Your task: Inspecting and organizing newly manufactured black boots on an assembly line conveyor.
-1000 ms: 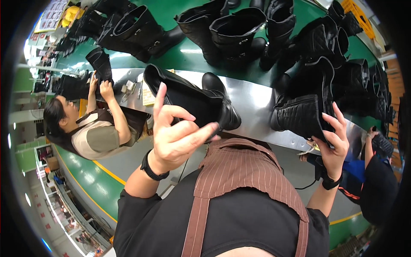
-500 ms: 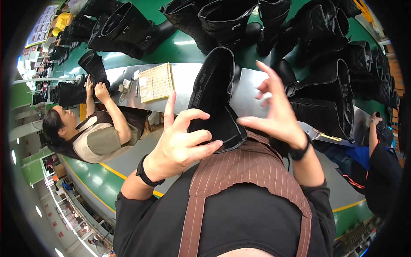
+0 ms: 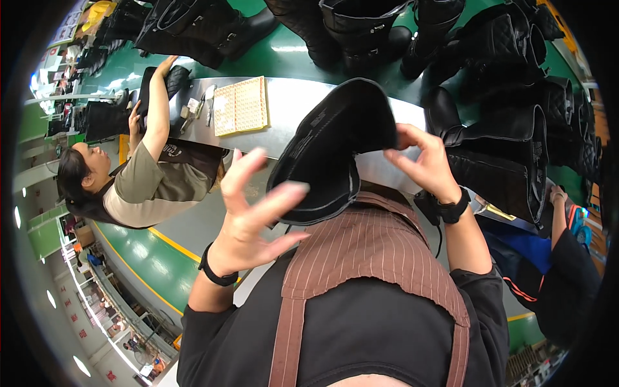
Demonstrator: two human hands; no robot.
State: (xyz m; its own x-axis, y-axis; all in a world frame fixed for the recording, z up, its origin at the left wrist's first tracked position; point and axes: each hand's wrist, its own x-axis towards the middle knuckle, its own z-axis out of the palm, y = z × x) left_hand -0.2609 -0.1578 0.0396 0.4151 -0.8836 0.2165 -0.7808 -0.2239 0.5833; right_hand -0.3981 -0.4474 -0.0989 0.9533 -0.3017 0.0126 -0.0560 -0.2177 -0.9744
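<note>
A black boot [image 3: 303,171] tilts in front of my apron, its wide shaft opening facing me and its dark lining showing. At the boot's right edge, the thumb and fingers of my right hand [image 3: 429,164] close on the rim. My left hand [image 3: 248,222] is beside the opening's lower left, fingers spread and smeared by motion; it grips nothing. The boot's foot is hidden from this angle.
Behind the boot runs a metal bench [image 3: 284,97] bearing a yellow-edged sticker sheet [image 3: 240,106] and small tools [image 3: 191,111]. Black boots [image 3: 500,142] crowd the right and the green surface [image 3: 290,48] beyond. Co-workers [image 3: 151,174] are at left and far right.
The boot has turned and leaned, its top swinging right. My right hand has closed on its edge, while my left has come away from the opening. The left co-worker's arm reaches farther forward.
</note>
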